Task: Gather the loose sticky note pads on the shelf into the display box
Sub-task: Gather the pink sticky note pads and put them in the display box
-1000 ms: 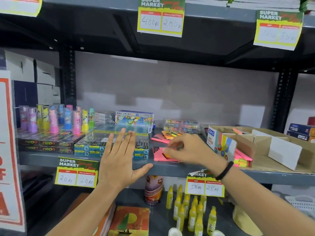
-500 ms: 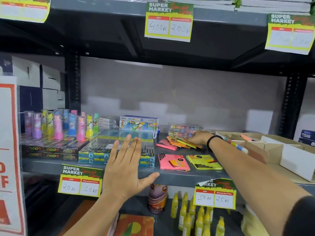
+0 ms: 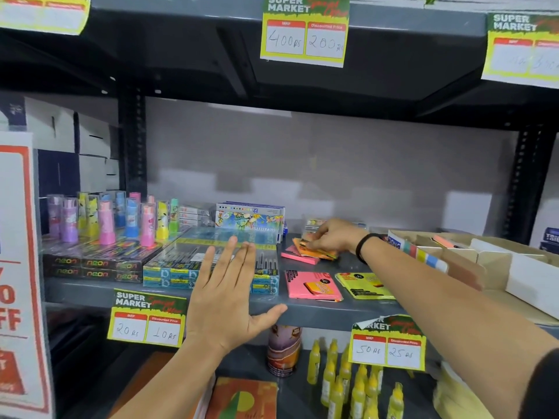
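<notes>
**Right hand on loose pad pile at back of shelf, left hand flat and empty**

Head view. Right hand, centre-right of frame, reaches to the back of the grey shelf. Its fingers are curled down onto a loose pile of sticky note pads, orange and pink, fanned and overlapping. Fingertips touch the top orange pads; whether they grip one or just press down, cannot tell. Black wristband on that wrist.

Two more pads lie flat nearer the shelf front, apart from the hand: one pink pad, and one yellow pad just to its right, part hidden under the forearm. Display box, brown cardboard with white dividers, sits at right of frame, well right of the pile; at least one pink-orange pad shows inside it.

Left hand, lower centre, is spread flat, fingers straight and close together, thumb out wide against the shelf's front edge, holding nothing. It hovers in front of the blue pen boxes.

Metal rack, grey wall behind. Left of frame: black neon boxes with upright pastel tubes behind them. Four price tags fully or partly in view. Lower shelf: yellow bottles, about a dozen, exact count unclear.
</notes>
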